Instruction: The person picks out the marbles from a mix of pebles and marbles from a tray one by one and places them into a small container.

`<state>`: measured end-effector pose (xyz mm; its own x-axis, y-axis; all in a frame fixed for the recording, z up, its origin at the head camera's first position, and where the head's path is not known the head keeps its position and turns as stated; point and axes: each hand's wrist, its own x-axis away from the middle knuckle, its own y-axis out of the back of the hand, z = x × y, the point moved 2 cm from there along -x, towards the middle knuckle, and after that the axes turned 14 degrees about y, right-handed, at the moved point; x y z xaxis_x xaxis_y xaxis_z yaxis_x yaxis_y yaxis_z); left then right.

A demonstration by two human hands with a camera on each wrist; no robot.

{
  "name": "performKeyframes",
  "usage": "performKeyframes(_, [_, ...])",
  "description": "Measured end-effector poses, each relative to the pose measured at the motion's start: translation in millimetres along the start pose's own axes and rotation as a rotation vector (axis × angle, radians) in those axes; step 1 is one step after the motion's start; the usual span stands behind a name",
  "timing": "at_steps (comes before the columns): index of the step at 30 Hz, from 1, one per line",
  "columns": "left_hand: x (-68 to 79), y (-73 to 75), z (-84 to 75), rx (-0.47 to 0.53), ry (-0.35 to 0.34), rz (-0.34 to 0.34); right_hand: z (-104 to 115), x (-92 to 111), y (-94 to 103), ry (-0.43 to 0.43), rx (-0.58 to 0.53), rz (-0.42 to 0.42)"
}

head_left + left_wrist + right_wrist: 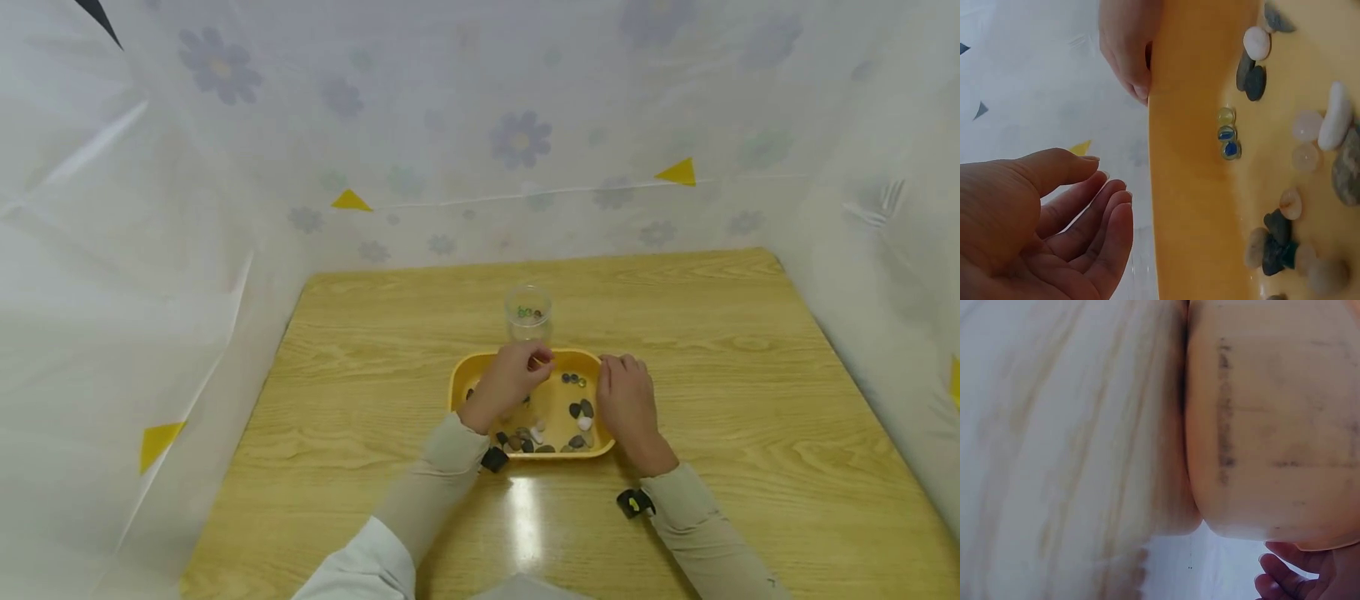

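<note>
A yellow tray [551, 456] holds pebbles and glass marbles. My left hand [517, 375] is above its far side, palm turned inward; in the left wrist view its fingers curve loosely, thumb tip close to the index fingertip, with nothing visible between them. My right hand [628, 402] grips the tray's right rim, and part of it shows beside the tray's outer wall [1272, 425] in the right wrist view. Three marbles [1227, 133], one yellowish and two blue, sit in a row in the tray. Just behind it stands a clear cup [528, 329] with several marbles inside.
Dark, brown and white pebbles [514, 442] lie along the tray's near side, with a white one [585, 423] near the right end. Under everything is a wood-grain table [360, 375], enclosed by pale flowered sheeting [465, 108] with yellow triangles [678, 172].
</note>
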<state>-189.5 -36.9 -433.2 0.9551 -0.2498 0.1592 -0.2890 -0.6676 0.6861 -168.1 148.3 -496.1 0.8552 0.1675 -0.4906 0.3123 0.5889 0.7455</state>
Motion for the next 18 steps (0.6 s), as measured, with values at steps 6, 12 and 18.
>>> performKeyframes(6, [3.0,-20.3,-0.3,0.001,0.049,0.04,-1,0,-0.3,-0.001,0.013,-0.001])
performKeyframes(12, [0.4,-32.8,1.6,0.025,0.129,0.057,-1,0,-0.7,-0.009,0.014,0.019])
performKeyframes(18, [-10.1,-44.3,5.4,-0.047,0.145,0.056,-1,-1,-1.7,-0.016,0.011,0.023])
